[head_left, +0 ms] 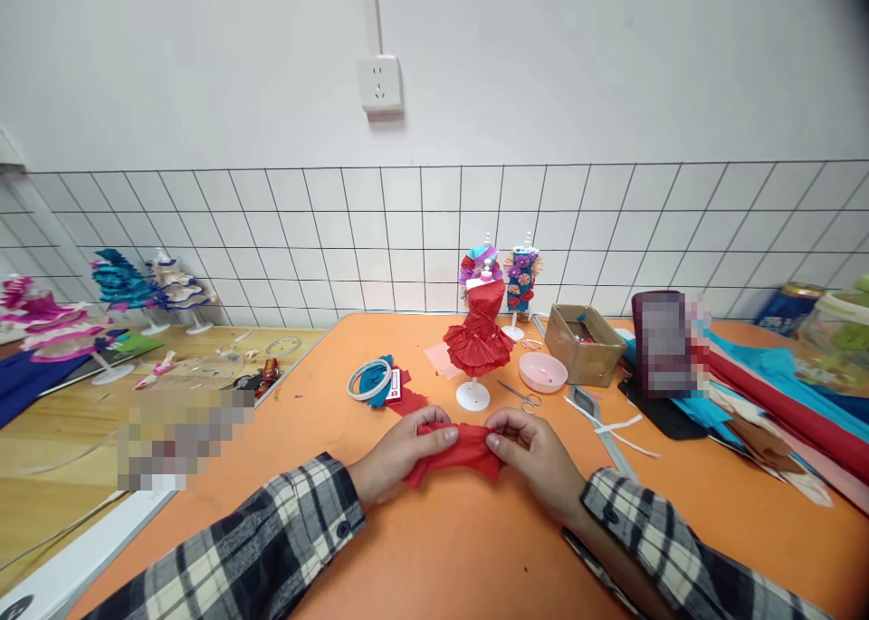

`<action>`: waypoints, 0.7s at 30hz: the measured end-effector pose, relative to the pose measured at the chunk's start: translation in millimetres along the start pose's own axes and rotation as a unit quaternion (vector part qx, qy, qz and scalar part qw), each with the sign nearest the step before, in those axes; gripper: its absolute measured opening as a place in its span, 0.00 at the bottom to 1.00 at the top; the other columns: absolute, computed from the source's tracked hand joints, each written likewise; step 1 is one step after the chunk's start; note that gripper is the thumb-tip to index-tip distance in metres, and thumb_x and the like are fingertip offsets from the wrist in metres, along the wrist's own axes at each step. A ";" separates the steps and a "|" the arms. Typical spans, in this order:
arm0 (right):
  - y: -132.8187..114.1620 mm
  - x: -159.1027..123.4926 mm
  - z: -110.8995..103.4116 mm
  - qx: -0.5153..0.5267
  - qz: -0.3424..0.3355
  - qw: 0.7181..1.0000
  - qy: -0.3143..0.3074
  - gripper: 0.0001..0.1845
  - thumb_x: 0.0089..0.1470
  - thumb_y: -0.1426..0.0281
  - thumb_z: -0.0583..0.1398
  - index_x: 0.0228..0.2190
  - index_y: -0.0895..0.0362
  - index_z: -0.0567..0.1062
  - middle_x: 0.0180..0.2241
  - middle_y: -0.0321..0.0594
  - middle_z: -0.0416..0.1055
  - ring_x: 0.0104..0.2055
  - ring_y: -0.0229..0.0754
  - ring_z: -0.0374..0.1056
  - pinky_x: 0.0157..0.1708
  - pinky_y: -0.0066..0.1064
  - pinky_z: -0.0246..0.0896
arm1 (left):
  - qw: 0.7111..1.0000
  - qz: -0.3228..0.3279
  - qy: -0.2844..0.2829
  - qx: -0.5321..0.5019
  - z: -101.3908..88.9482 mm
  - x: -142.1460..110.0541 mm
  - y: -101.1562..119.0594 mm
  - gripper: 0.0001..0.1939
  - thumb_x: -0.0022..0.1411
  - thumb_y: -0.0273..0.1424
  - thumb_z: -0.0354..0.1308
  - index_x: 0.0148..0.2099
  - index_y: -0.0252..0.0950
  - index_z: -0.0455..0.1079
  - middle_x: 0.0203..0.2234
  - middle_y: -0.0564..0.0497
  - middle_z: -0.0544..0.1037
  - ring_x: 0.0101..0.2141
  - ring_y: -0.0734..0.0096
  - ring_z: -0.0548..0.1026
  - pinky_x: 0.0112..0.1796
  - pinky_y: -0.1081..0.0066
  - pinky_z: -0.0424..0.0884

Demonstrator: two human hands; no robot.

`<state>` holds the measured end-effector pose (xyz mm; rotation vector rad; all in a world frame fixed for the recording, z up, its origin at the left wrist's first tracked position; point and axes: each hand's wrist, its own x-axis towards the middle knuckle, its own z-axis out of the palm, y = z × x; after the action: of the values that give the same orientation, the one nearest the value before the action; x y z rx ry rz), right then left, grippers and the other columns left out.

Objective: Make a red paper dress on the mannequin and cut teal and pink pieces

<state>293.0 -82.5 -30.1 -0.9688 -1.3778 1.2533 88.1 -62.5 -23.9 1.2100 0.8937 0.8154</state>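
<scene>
Between my two hands a piece of red crepe paper (462, 453) is stretched, gathered along its upper edge. My left hand (414, 443) pinches its left end, thumb on top. At the other end, the thumb and fingers of my right hand (526, 448) grip it. Just beyond my hands stands a small dress form in a red ruffled dress (479, 330) on a round white base (473, 395). A pair of scissors (521, 396) lies to the right of that base. Red paper scraps (411, 401) lie beyond my left hand.
Rolls of tape (370, 380) lie left of the dress form. To its right are a pink bowl (543, 373), a cardboard box (585, 344) and a phone (660, 344). Colored paper rolls (780, 394) fill the right side. More dressed forms (122, 281) stand on the wooden table at left.
</scene>
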 end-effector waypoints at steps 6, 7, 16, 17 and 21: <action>0.3 2.7 -11.0 0.062 0.001 0.996 0.061 0.17 0.41 0.58 0.68 0.28 0.57 0.72 0.25 0.34 0.68 0.27 0.36 0.62 0.27 0.26 0.58 | 0.987 -0.013 0.017 0.158 -13.5 2.1 5.8 0.19 0.48 0.40 0.68 0.33 0.34 0.65 0.23 0.56 0.71 0.23 0.76 0.67 0.24 0.76 0.60; 1.1 3.5 -14.8 0.075 0.003 0.994 0.076 0.17 0.41 0.59 0.68 0.28 0.57 0.72 0.25 0.34 0.68 0.26 0.35 0.62 0.27 0.26 0.58 | 0.985 -0.008 0.021 0.170 -17.9 3.3 6.4 0.18 0.48 0.39 0.67 0.33 0.34 0.65 0.23 0.56 0.70 0.24 0.75 0.67 0.25 0.76 0.60; 10.6 13.6 -53.9 0.101 0.063 0.980 0.159 0.17 0.39 0.62 0.68 0.30 0.56 0.71 0.23 0.32 0.67 0.23 0.34 0.61 0.22 0.24 0.57 | 0.959 0.056 0.071 0.268 -49.5 13.9 4.9 0.10 0.42 0.24 0.52 0.32 0.34 0.67 0.26 0.53 0.71 0.28 0.70 0.68 0.30 0.73 0.61; 11.2 15.3 -58.0 0.081 0.075 0.981 0.158 0.17 0.40 0.61 0.68 0.30 0.56 0.71 0.22 0.31 0.67 0.21 0.33 0.60 0.20 0.24 0.56 | 0.954 0.060 0.075 0.282 -49.2 14.0 5.1 0.10 0.42 0.24 0.51 0.31 0.34 0.67 0.25 0.53 0.70 0.28 0.70 0.67 0.30 0.72 0.61; 12.8 20.5 -69.4 0.003 0.109 0.983 0.146 0.20 0.39 0.57 0.66 0.30 0.57 0.71 0.19 0.30 0.66 0.17 0.33 0.59 0.16 0.26 0.56 | 0.932 0.067 0.079 0.348 -43.5 11.4 7.5 0.05 0.51 0.30 0.53 0.31 0.35 0.68 0.24 0.53 0.70 0.28 0.69 0.66 0.30 0.72 0.60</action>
<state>356.6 -47.5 -41.8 -1.2702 -1.0610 1.2166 53.5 -32.9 -23.2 1.8556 1.3050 0.7298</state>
